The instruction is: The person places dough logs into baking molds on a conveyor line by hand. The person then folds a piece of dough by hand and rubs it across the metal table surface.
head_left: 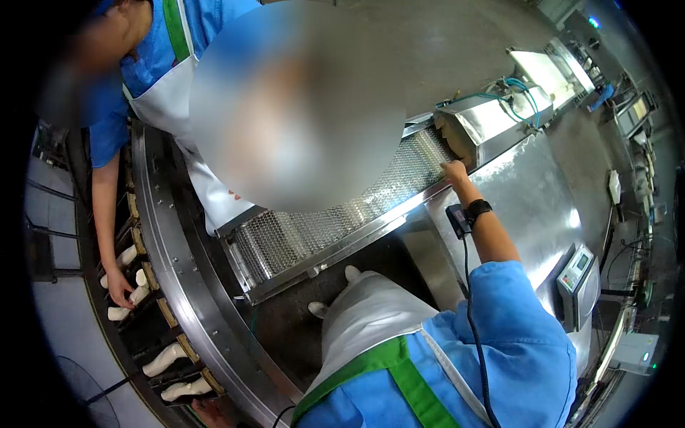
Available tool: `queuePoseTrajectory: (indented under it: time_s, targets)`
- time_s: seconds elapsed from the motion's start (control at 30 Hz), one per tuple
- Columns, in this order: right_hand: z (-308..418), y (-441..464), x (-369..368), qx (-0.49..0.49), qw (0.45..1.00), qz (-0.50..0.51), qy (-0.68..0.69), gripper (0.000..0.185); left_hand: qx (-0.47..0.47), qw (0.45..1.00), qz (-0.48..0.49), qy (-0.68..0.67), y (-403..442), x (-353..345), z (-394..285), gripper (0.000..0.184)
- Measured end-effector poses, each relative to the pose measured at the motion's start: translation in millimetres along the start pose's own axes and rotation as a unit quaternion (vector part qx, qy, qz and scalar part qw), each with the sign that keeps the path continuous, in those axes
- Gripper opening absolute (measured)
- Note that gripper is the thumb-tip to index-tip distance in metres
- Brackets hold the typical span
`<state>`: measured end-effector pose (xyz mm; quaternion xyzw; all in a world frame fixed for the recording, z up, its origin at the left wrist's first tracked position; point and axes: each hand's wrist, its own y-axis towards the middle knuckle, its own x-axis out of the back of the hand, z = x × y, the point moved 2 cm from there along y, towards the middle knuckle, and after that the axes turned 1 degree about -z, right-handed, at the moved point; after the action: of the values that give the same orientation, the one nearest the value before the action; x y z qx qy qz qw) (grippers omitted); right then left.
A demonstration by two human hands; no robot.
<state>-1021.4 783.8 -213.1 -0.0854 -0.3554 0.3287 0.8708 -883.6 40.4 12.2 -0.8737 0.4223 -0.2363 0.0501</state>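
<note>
My right hand point(454, 171) is at the near side rail of a metal mesh conveyor point(285, 242), close to the hood at its far end. Its fingers are curled together; anything between them is too small to make out. A dark, reddish shape at the lower left edge, beside the moulds, looks like part of my left hand point(210, 412), its fingers unclear. Pale foot-shaped pieces point(187, 389) lie in dark holders along a curved metal track point(160, 228). A co-worker's hand point(120, 289) touches one such piece at the left.
The co-worker in a blue top and white apron point(168, 100) stands across the conveyor, partly behind a blurred area. A metal hood point(492, 125) covers the conveyor's far end. On the steel table point(531, 192) at the right sits a digital scale point(574, 274). A cable runs along my right arm.
</note>
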Motion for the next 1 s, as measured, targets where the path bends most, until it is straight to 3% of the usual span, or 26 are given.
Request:
queuePoseTrajectory:
  time_s: [0.07, 0.13, 0.27, 0.33, 0.37, 0.4, 0.43, 0.47, 0.57, 0.6, 0.7, 0.77, 0.8, 0.9, 1.0]
  targets:
    - [-2.4, 0.5, 0.0, -0.004, 1.000, 0.009, 0.009, 0.024, -0.001, 1.000, 0.003, 0.000, -2.3, -3.6, -0.6, 0.040]
    - [5.6, -3.2, -0.2, 0.034, 0.989, -0.037, -0.141, 0.043, -0.001, 1.000, 0.004, -0.003, -4.6, -5.8, 1.2, 0.041]
    - [-21.4, 4.0, -9.8, 0.043, 0.997, -0.010, -0.060, 0.048, -0.007, 1.000, 0.006, -0.016, -5.5, -3.6, 1.7, 0.043]
    - [-36.4, 21.8, -11.2, 0.140, 0.981, -0.098, -0.093, 0.030, -0.004, 0.999, 0.021, -0.031, -1.0, -5.2, 0.8, 0.044]
    - [-49.6, 24.2, 13.8, 0.256, 0.916, -0.050, -0.306, 0.027, 0.001, 0.998, 0.038, -0.051, 1.4, -11.3, -1.5, 0.045]
    - [-18.3, -25.1, 22.2, 0.202, 0.973, 0.101, -0.048, 0.029, 0.009, 0.995, 0.053, -0.079, -0.2, -22.2, -7.1, 0.045]
    - [17.4, -81.6, 33.2, 0.087, 0.951, 0.211, 0.208, 0.035, 0.022, 0.992, 0.044, -0.115, -5.0, -32.0, -18.9, 0.046]
    - [13.0, -62.3, 24.7, 0.078, 0.940, 0.236, 0.235, 0.033, -0.040, 0.996, 0.084, 0.015, 5.0, -17.7, -1.1, 0.049]
    - [-0.4, 8.4, 16.2, 0.099, 0.970, 0.160, 0.151, 0.035, 0.001, 0.994, -0.060, 0.091, 70.9, 15.8, 58.7, 0.052]
    - [2.5, 22.5, 10.9, 0.099, 0.978, 0.135, 0.127, 0.037, 0.059, 0.987, -0.090, 0.119, 56.6, 8.8, 44.2, 0.055]
    - [17.2, 47.5, 2.3, 0.110, 0.984, 0.108, 0.092, 0.047, 0.077, 0.992, -0.075, 0.061, 34.0, 3.3, 21.6, 0.058]
    - [21.9, 59.9, -12.1, 0.087, 0.987, 0.105, 0.080, 0.043, 0.104, 0.985, -0.053, 0.124, 41.1, 13.1, 44.4, 0.057]
    - [27.3, 63.2, -19.2, 0.077, 0.988, 0.109, 0.074, 0.041, 0.142, 0.981, -0.072, 0.111, 31.6, 7.4, 20.6, 0.056]
    - [41.6, 61.0, -32.1, 0.056, 0.988, 0.121, 0.078, 0.035, 0.147, 0.968, -0.076, 0.190, 44.4, 14.9, 37.3, 0.054]
    - [49.8, 48.6, -37.1, 0.040, 0.983, 0.145, 0.107, 0.029, 0.117, 0.985, -0.060, 0.110, 39.6, 13.5, 26.7, 0.053]
